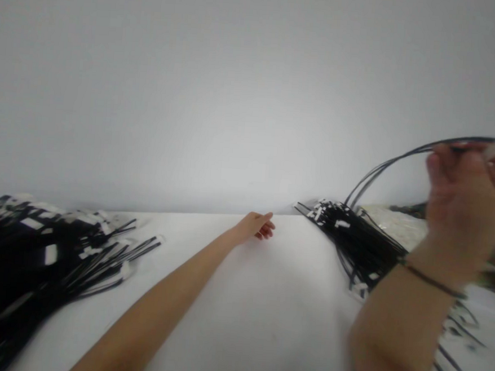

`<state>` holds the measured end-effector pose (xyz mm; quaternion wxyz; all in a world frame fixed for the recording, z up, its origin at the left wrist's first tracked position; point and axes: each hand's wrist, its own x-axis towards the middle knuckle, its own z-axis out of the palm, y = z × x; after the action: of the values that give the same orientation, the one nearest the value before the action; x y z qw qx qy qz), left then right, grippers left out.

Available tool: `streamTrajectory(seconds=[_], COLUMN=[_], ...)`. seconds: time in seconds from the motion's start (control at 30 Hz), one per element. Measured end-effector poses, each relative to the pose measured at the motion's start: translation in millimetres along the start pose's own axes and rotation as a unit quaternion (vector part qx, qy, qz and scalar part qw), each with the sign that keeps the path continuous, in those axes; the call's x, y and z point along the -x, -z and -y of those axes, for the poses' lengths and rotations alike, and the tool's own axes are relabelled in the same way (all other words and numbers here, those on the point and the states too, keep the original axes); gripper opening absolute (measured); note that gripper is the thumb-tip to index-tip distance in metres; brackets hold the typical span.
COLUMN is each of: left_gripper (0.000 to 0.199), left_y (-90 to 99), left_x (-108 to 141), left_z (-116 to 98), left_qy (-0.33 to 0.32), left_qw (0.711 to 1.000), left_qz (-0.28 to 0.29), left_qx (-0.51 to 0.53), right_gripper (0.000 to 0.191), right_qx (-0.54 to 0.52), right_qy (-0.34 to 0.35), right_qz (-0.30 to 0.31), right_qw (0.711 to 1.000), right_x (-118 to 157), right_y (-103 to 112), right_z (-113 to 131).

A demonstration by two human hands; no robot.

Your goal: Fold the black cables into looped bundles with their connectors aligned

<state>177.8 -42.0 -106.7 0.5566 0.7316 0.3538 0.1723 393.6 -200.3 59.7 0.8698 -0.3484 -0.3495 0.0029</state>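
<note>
My right hand [470, 184] is raised at the right, its fingers closed on thin black cables [396, 158] near a pale end piece. From there the cables arc down and left to a pile of black cables [356, 232] with white tags or connectors, lying on the white table [238, 320]. My left hand [258, 226] is stretched out over the table near its far edge. Its fingers are loosely curled and partly apart, with nothing visible in them. The right hand and forearm are somewhat blurred and hide part of the cable pile.
A large heap of black cables [25, 271] with white tags covers the table's left side, loose ends pointing right. Behind my right wrist lie clear plastic bags [397, 224]. Short black cable pieces [451, 358] lie at the lower right. A plain pale wall [237, 94] rises behind.
</note>
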Motion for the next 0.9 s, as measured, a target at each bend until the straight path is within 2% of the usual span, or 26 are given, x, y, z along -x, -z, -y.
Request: streamTrajectory(seconds=[0.03, 0.07, 0.13, 0.17, 0.23, 0.33, 0.4, 0.5, 0.57, 0.7, 0.8, 0.9], left_gripper=[0.058, 0.062, 0.068, 0.07, 0.072, 0.069, 0.067, 0.067, 0.059, 0.038, 0.036, 0.034], left_y=[-1.5, -3.4, -7.7, -9.6, -12.0, -10.0, -6.1, -1.9, -2.6, -11.7, -18.0, -18.1], left_x=[3.8, 8.1, 16.8, 20.7, 26.7, 32.5, 36.3, 42.9, 46.7, 49.2, 47.6, 46.7], left_z=[-8.8, -17.8, -34.1, -40.5, -48.5, -51.3, -51.3, -53.6, -55.7, -54.4, -49.6, -46.7], left_qy=[0.012, 0.022, 0.039, 0.046, 0.058, 0.064, 0.052, 0.022, -0.008, -0.066, -0.054, -0.036], left_qw=[0.991, 0.97, 0.923, 0.906, 0.891, 0.894, 0.9, 0.904, 0.912, 0.943, 0.941, 0.934], left_qz=[0.065, 0.125, 0.205, 0.219, 0.21, 0.186, 0.207, 0.261, 0.288, 0.296, 0.316, 0.336], left_qx=[0.113, 0.206, 0.325, 0.36, 0.399, 0.401, 0.38, 0.339, 0.291, 0.138, 0.106, 0.117], right_gripper=[0.009, 0.007, 0.006, 0.007, 0.011, 0.018, 0.022, 0.026, 0.027, 0.029, 0.029, 0.025], right_qx=[-0.015, -0.029, -0.043, -0.041, -0.027, -0.018, -0.014, 0.004, 0.021, 0.038, 0.018, -0.012], right_qy=[0.032, 0.048, 0.034, 0.011, -0.029, -0.075, -0.105, -0.128, -0.128, -0.146, -0.151, -0.118], right_qz=[0.069, 0.135, 0.235, 0.267, 0.316, 0.363, 0.378, 0.359, 0.324, 0.245, 0.182, 0.119], right_qw=[0.997, 0.989, 0.97, 0.963, 0.948, 0.929, 0.92, 0.925, 0.937, 0.958, 0.971, 0.986], right_x=[4.7, 10.3, 23.9, 31.5, 46.5, 62.5, 66.1, 61.1, 53.6, 36.5, 24.5, 11.1], right_y=[-10.5, -20.2, -37.7, -45.7, -59.7, -74.9, -79.9, -80.4, -77.4, -68.2, -59.8, -48.3], right_z=[-4.6, -8.4, -13.2, -14.3, -15.6, -19.0, -24.1, -36.0, -44.8, -56.5, -58.8, -58.5])
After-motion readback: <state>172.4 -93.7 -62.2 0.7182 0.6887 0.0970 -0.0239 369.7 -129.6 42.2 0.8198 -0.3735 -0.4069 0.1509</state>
